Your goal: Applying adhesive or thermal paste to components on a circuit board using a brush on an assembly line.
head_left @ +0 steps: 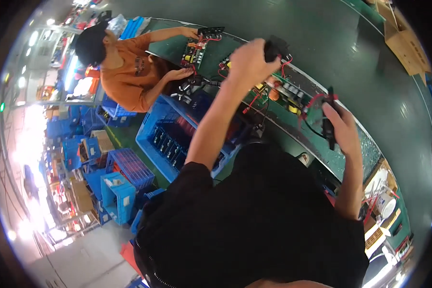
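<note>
My left hand [251,60] reaches over the far side of the workbench, its fingers closed round a dark black part [276,46] whose kind I cannot make out. On the bench between my hands lies a long green circuit board [287,92] with yellow, orange and silver components and red and black wires. At the right, my right hand [342,126] grips a thin black panel [328,126] by its edge, held upright. Red and black wires [309,108] curve beside that panel towards the board.
A co-worker in an orange shirt [125,67] handles another circuit board [192,55] at the far left. A blue crate [146,139] with black parts stands left of my body. Stacked blue crates [117,197] are farther left; cardboard boxes [401,41] stand far right.
</note>
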Motion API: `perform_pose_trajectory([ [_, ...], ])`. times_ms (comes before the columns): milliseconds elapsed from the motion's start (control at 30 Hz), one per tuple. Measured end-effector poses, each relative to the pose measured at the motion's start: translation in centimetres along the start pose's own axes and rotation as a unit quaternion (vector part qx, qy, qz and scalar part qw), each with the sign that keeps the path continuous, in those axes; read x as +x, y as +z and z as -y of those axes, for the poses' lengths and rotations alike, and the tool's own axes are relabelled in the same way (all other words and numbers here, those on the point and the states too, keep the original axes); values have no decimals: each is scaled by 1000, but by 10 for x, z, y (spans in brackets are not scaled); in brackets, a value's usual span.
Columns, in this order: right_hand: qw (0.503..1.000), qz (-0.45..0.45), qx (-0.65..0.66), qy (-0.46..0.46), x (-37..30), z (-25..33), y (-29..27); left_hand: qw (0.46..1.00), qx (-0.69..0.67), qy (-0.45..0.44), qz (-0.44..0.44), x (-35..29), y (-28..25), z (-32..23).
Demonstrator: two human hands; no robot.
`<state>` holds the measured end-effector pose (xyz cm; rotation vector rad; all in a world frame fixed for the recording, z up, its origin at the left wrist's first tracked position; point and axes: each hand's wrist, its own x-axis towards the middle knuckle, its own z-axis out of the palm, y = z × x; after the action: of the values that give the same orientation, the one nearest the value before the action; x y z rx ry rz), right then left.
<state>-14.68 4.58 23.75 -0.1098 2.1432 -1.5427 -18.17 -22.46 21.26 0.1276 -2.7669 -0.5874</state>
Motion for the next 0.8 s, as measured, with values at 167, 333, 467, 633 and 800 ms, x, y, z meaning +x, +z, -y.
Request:
perform_pose_trajectory([
  [167,973,24,228,41,50,16,114,997,35,53,52,74,-48,85],
  [333,837,112,497,199,107,-1,242,979,94,122,131,120,-66,107],
  [467,763,125,577,262,139,5,306,955,149,215,142,137,-33,139],
  [633,764,121,588,237,164,7,348,947,178,246,107,156,-20,193],
  [800,777,112,576,228,190,0,365,964,151,193,107,169,-25,199],
])
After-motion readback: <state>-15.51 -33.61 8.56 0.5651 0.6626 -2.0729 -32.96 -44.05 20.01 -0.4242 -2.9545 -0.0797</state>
